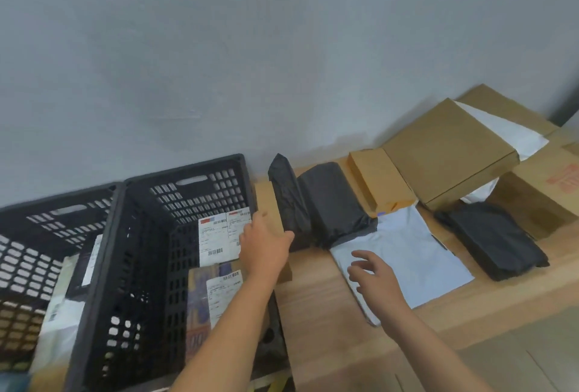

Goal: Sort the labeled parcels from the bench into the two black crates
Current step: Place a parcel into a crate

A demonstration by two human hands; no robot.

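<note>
Your left hand (266,242) met the brown box (270,203) at eleven o'clock, grip unclear; your right hand (374,277), fingers spread, hovered over the white mailer (416,253) at one, likely next.

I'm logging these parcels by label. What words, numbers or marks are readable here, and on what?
Nothing reads clearly.
Two white labels, upright in the right crate: barcodes show, print too blurred.
Lower label in that crate: too blurred.
Narrow label in the left crate: too blurred.
Red print on the cardboard box: unreadable.
</note>
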